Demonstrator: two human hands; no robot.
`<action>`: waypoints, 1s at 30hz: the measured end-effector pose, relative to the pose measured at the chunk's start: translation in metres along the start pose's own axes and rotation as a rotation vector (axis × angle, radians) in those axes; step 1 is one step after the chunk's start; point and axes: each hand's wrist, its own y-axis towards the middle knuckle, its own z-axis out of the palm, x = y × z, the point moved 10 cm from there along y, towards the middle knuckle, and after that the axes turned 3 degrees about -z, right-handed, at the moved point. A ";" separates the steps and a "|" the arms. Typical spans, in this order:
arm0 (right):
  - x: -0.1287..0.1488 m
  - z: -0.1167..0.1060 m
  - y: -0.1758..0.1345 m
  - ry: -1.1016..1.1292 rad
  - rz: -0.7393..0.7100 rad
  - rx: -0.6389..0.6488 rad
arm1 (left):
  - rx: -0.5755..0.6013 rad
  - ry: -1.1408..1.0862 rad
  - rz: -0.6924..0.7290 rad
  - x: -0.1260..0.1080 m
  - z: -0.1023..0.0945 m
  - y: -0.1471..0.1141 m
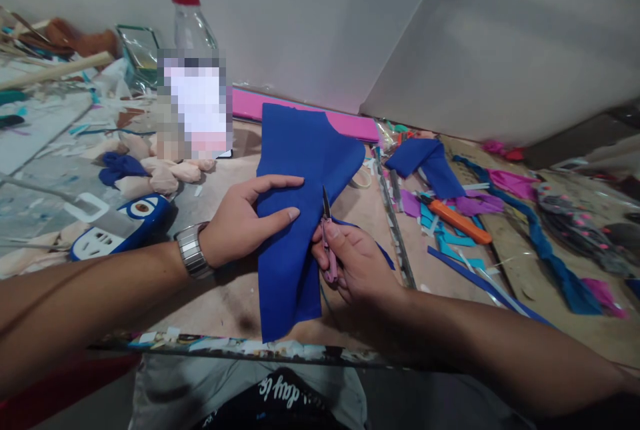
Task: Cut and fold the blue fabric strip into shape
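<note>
A piece of royal blue fabric (293, 143) lies across the table in front of me, its lower corner reaching the front edge. My left hand (250, 213), with a metal watch at the wrist, rests over its left side; thumb and index finger are stretched apart on top of the cloth, the other fingers hidden. In my right hand (350, 257) are small pink-handled scissors (329, 250), gripped with the dark pointed blades upward. The blades meet the right part of the fabric, near a fold. Whether they are apart is hard to make out.
A red-capped bottle (196, 27) stands behind a blurred phone (203, 97). Left are a blue-and-white power strip (120, 227) and peach fabric pieces (163, 177). A pink strip (360, 127) lies along the wall. Right are an orange utility knife (457, 220) and coloured scraps.
</note>
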 end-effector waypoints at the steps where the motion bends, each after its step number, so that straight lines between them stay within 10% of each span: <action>1: 0.000 0.000 0.000 0.001 -0.002 0.000 | 0.000 0.003 0.000 0.000 0.000 0.000; 30: 0.001 -0.007 0.004 -0.025 -0.055 -0.048 | 0.044 -0.003 0.029 0.000 0.004 0.000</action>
